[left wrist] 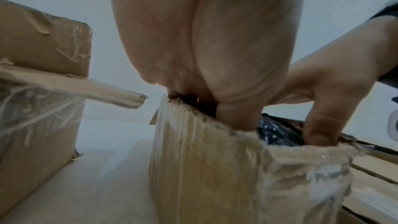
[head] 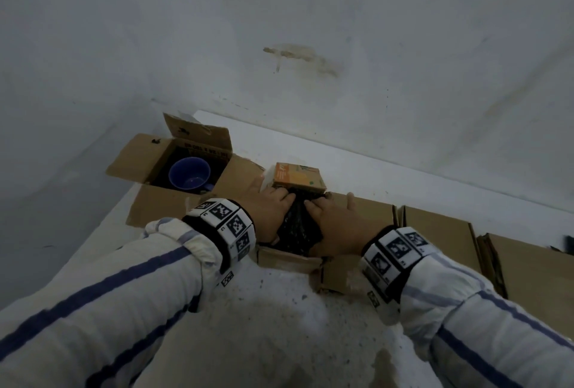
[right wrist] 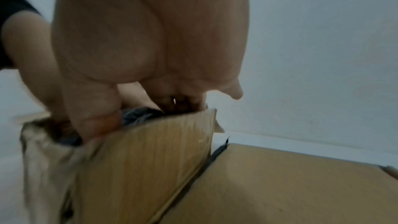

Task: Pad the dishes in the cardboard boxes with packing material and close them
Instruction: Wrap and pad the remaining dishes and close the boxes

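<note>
Two hands: both are down in the small box, pushing black padding into it.
Head view, left hand [head: 267,210]: fingers reach forward and down onto the padding [head: 298,223], pressing it rather than closing round it, as far as I can see.
Head view, right hand [head: 334,220]: the same, fingers spread on the padding, thumb out toward the far flap.
Head view, box [head: 289,258]: it stands on the white table [head: 279,319], its orange printed flap [head: 298,177] up at the far side.
Head view, open box [head: 174,170]: it stands to the left with flaps spread and a blue mug [head: 190,177] bare inside, no padding yet by the look of it.
Head view, closed boxes [head: 441,226]: they line up to the right.
Left wrist view, left hand [left wrist: 206,40]: the thumb goes straight down past the frayed, taped rim of the box [left wrist: 204,168]; the fingertips are hidden inside.
Left wrist view, padding [left wrist: 277,132]: crinkled, shiny, soft film that bulges above the rim and probably springs back when let go.
Right wrist view, right hand [right wrist: 150,40]: the thumb is pressed on the inside of the wall and the fingers are sunk in the grey-black padding [right wrist: 137,116]; whether they curl I cannot tell.
Right wrist view, box [right wrist: 146,168]: thin card, soft at the crushed corner, so it likely buckles under a hard shove.
Handling: the padding is light and yielding, best pushed with flat fingers at the edges; any dish beneath is out of sight and should be treated as breakable.
Hold: the flaps look best taken near their folds, where the card seems stiffest.
</note>
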`<state>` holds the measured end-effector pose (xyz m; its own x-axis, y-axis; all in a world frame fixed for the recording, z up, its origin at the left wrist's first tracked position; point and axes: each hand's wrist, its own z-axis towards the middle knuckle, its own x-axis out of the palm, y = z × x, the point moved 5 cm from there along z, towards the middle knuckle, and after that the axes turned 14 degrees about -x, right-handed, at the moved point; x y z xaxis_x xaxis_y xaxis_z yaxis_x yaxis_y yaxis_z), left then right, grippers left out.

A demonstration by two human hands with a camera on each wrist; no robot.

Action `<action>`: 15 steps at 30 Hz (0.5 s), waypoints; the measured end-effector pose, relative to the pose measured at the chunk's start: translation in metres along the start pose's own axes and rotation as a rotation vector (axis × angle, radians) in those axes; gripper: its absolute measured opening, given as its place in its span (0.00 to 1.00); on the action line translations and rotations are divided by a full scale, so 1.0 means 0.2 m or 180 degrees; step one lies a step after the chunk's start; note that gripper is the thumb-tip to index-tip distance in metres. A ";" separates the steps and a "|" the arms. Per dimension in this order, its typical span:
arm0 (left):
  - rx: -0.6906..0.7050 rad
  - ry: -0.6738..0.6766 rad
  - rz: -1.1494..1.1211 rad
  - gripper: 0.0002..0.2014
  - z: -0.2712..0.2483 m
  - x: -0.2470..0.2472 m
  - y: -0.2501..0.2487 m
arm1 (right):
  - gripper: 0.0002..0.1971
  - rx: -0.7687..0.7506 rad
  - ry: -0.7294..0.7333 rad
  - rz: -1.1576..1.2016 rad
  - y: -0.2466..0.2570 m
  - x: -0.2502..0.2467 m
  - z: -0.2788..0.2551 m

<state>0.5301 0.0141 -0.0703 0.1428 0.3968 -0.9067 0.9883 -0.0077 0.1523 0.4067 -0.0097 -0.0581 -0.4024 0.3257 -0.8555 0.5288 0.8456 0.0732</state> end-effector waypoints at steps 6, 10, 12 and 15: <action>0.0009 -0.0024 0.0020 0.48 0.00 0.00 -0.01 | 0.35 0.0069 -0.0119 -0.0383 0.02 0.01 0.05; -0.0016 0.0004 0.0028 0.48 0.00 0.00 0.00 | 0.31 -0.0051 -0.0440 -0.0434 0.04 0.03 0.08; -0.0009 -0.0032 0.0015 0.48 0.01 0.00 -0.01 | 0.33 0.0004 -0.0275 -0.0196 0.01 -0.01 0.07; -0.0025 -0.0081 -0.0012 0.50 0.02 0.00 0.00 | 0.32 0.0153 -0.0146 0.0224 -0.02 -0.07 0.07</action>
<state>0.5298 0.0108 -0.0717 0.1404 0.3734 -0.9170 0.9884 0.0009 0.1517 0.4210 -0.0229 -0.0546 -0.3290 0.3630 -0.8718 0.5904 0.7996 0.1102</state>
